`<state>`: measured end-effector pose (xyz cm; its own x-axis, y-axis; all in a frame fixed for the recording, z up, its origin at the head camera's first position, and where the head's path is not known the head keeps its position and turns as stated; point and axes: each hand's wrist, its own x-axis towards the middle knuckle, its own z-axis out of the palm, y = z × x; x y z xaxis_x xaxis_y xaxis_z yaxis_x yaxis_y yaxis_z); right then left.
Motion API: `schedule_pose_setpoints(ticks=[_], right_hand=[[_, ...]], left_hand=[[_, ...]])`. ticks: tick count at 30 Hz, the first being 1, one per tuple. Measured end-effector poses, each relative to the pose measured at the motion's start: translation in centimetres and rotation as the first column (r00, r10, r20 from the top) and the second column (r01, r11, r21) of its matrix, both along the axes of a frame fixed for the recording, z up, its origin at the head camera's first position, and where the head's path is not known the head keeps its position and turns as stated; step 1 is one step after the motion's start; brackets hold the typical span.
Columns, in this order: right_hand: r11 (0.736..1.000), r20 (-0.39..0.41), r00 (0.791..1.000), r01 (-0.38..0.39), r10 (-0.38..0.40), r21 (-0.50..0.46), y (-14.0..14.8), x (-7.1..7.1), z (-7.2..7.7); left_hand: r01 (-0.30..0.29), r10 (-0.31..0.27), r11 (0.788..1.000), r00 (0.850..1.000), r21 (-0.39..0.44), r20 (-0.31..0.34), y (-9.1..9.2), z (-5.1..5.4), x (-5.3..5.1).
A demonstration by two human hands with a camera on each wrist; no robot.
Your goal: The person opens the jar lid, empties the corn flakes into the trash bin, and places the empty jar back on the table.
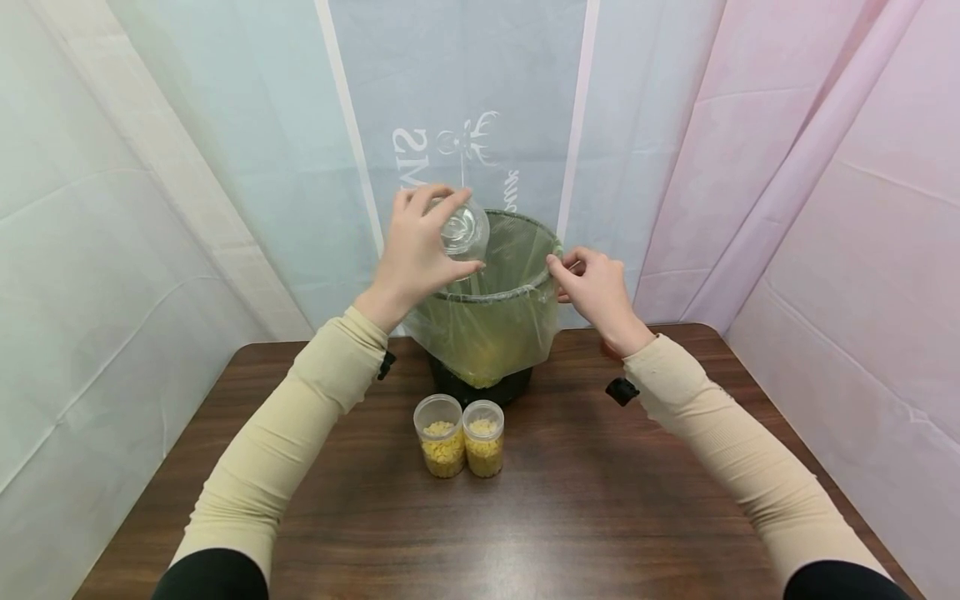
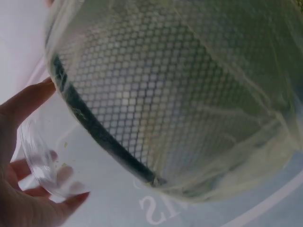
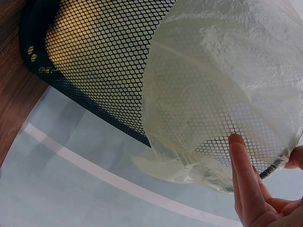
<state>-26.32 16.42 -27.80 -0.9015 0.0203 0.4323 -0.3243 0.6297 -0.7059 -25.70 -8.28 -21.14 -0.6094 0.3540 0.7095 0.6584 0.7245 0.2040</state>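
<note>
You are in a small curtained booth [image 1: 217, 83]: a pale blue cloth hanging [image 1: 465, 58] with a white printed antlered head [image 1: 467, 142] faces you; a whitish cloth curtain [image 1: 90, 275] and a pale pink one [image 1: 862, 233] flank your dark brown wood-grain table [image 1: 637, 492].

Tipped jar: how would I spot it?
Find the black bin on the table. At its rim, the left hand holds this jar, underside towards the head camera. Unlike the two upright jars with yellow bits, it is raised and tilted.

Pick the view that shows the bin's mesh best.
Right wrist: part of the mesh shows bare and sharp there. Left wrist shows it blurrier, through the liner; head shows no clear mesh pattern.
</note>
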Motion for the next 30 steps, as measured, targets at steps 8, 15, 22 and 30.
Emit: schedule_pose_setpoints(ticks=[8,15,22,30], right_hand=[[1.0,0.009,1.0,0.0,0.0,-0.009,0.1,-0.1,0.0],[1.0,-0.004,1.0,-0.004,0.004,0.0,0.1,-0.1,0.0],[1.0,0.01,1.0,-0.005,0.005,-0.003,0.0,0.0,0.0],[1.0,0.011,1.0,-0.004,0.004,-0.007,0.1,-0.1,0.1]], left_hand=[[0.016,-0.019,0.999,0.998,-0.048,-0.057,0.1,0.0,-0.1],[-0.149,0.148,0.988,0.988,0.025,0.033,-0.1,0.5,-0.6],[-0.294,0.274,0.953,0.939,0.07,0.208,-0.9,1.3,-1.5],[-0.352,0.268,0.928,0.86,0.124,0.434,-1.5,2.0,-2.0]])
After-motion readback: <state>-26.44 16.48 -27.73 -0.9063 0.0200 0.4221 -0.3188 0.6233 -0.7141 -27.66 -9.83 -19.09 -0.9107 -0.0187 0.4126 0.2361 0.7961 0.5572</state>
